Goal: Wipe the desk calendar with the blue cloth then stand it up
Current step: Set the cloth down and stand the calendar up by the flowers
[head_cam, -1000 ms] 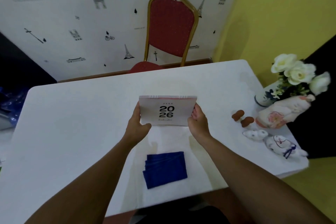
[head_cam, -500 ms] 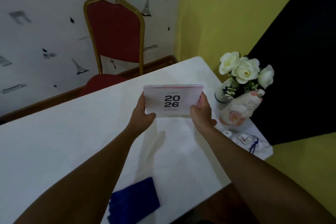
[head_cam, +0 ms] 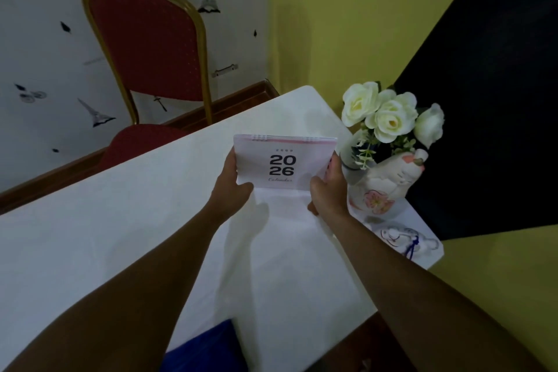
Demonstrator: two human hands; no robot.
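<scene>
Only a corner of the one blue cloth (head_cam: 208, 347) shows, cut off by the bottom edge and partly behind the left forearm, lying on the white surface (head_cam: 105, 235) well apart from the one desk calendar (head_cam: 283, 161). The calendar is held upright, cover reading 2026, near the far right corner; whether its base touches the surface is hard to tell. The left hand (head_cam: 231, 190) grips its left edge, the right hand (head_cam: 327, 190) its right edge. Three white flowers (head_cam: 389, 116) stand just beside it.
</scene>
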